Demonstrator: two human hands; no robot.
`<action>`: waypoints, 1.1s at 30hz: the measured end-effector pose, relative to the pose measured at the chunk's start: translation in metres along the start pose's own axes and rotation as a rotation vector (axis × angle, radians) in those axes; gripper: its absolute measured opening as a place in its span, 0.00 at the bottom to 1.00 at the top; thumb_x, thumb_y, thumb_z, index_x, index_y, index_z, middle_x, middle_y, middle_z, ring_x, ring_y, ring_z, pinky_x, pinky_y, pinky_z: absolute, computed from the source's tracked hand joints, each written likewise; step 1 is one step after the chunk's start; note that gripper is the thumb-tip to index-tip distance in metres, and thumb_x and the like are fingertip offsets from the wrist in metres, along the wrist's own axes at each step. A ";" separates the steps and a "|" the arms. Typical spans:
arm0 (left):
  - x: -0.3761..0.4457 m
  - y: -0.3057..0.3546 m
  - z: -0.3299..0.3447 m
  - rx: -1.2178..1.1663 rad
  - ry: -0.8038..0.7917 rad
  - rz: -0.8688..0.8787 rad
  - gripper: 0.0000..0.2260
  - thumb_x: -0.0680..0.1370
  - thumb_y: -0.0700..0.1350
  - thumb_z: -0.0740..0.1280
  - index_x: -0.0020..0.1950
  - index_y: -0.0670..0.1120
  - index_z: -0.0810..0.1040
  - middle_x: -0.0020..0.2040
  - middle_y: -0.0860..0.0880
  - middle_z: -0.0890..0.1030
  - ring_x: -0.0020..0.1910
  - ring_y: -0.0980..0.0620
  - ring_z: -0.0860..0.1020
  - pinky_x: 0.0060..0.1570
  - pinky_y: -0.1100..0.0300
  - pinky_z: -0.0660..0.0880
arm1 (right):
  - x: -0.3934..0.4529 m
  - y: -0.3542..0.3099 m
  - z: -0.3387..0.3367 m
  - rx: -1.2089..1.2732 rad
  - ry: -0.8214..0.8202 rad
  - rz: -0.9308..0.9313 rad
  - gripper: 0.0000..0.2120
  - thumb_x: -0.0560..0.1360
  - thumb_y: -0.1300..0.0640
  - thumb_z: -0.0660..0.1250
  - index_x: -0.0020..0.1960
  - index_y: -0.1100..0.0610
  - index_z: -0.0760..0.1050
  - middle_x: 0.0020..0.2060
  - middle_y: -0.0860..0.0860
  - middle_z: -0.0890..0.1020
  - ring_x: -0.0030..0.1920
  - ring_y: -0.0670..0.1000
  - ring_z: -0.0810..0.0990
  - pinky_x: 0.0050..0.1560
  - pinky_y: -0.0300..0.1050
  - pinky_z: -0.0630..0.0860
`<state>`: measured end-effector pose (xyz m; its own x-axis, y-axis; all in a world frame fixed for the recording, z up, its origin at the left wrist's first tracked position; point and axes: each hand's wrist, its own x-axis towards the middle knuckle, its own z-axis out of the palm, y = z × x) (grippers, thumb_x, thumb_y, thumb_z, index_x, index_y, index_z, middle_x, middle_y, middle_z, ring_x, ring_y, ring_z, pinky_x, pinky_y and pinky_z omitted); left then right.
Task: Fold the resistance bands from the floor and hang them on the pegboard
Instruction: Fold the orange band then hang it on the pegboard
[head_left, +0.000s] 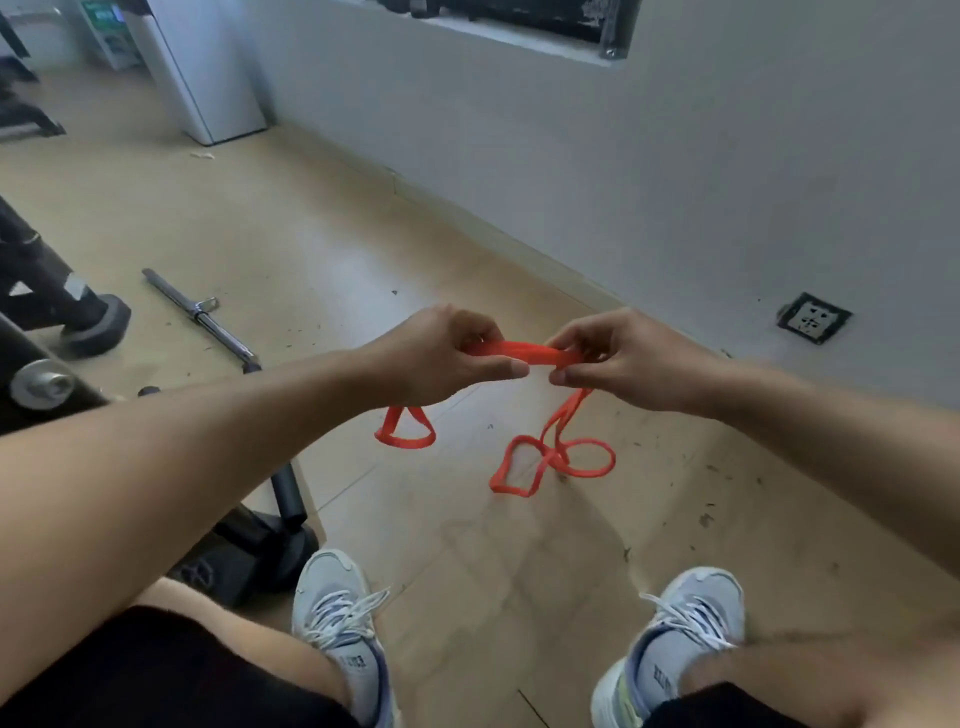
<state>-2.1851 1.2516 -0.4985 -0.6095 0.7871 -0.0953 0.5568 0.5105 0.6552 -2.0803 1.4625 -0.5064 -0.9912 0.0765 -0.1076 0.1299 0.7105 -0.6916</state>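
I am looking down at a tan floor running along a grey wall. A white cabinet is standing against that wall at the far left, and black gym equipment is crowding the left edge. My two pale sneakers are planted on the floor below. A metal bar is lying on the floor near the equipment. My left hand and right hand are close together above the floor, each pinching an end of a flat stretch of the orange band. Its loose loops are hanging down under both hands, the longer ones seeming to reach the floor. A wall socket is sitting low on the wall to the right.
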 end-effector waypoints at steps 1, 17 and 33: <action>0.001 0.000 0.001 0.001 0.015 0.014 0.11 0.74 0.58 0.73 0.46 0.51 0.81 0.31 0.53 0.74 0.28 0.59 0.70 0.31 0.64 0.68 | 0.000 0.000 0.001 0.015 0.008 -0.004 0.06 0.76 0.52 0.75 0.53 0.48 0.85 0.43 0.55 0.85 0.43 0.55 0.82 0.50 0.57 0.80; -0.019 -0.006 -0.004 -0.309 -0.073 -0.082 0.08 0.78 0.45 0.72 0.55 0.44 0.83 0.45 0.49 0.88 0.45 0.53 0.87 0.51 0.58 0.83 | -0.012 -0.009 0.010 0.143 0.036 -0.031 0.06 0.74 0.55 0.76 0.50 0.52 0.85 0.43 0.55 0.86 0.42 0.51 0.82 0.49 0.53 0.82; -0.021 -0.018 0.000 -0.357 -0.157 -0.136 0.06 0.79 0.39 0.70 0.56 0.42 0.82 0.51 0.43 0.85 0.51 0.46 0.86 0.55 0.54 0.83 | -0.006 -0.003 -0.014 0.674 0.301 0.138 0.10 0.79 0.69 0.64 0.44 0.56 0.78 0.41 0.54 0.85 0.48 0.57 0.85 0.62 0.62 0.80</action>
<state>-2.1820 1.2261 -0.5083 -0.5550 0.7782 -0.2938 0.2298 0.4829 0.8450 -2.0746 1.4692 -0.4938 -0.9160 0.3903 -0.0923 0.1440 0.1053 -0.9840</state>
